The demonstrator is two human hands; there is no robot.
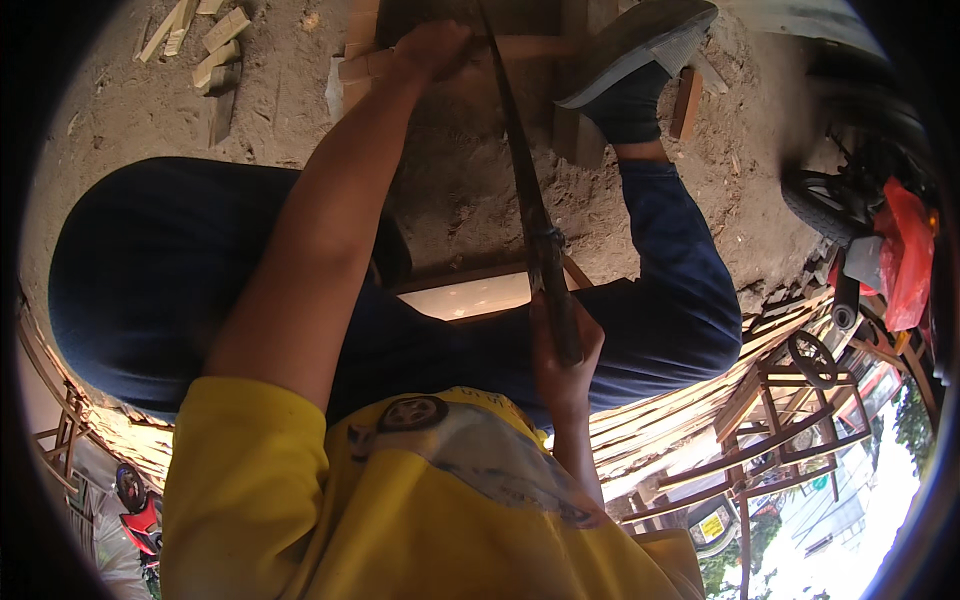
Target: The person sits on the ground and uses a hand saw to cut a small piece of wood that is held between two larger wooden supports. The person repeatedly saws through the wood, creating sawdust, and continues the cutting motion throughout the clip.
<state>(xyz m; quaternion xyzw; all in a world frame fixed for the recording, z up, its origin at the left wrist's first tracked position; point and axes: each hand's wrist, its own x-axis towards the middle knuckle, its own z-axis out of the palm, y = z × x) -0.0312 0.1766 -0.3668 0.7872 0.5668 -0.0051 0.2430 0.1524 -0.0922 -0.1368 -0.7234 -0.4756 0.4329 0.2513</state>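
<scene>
At the top middle my left hand [435,48] is closed on a wooden strip [530,47], its fingertips partly hidden. My right hand [568,350], lower and nearer my body, is wrapped round the thick near end of a long dark narrow tool [522,165]. This tool slants up and slightly left, thinning toward its far end, which passes just right of my left hand. Whether it is a saw seen edge-on I cannot tell. My shoe [640,50] rests by the wood, right of the tool.
Wood offcuts [222,55] lie on the dirt floor [280,100] at the upper left. A small wood block [686,103] is beside my shoe. A pale board [470,298] shows beneath my legs. Motorcycle parts and a red bag [906,255] are at the right, above wooden frames [790,440].
</scene>
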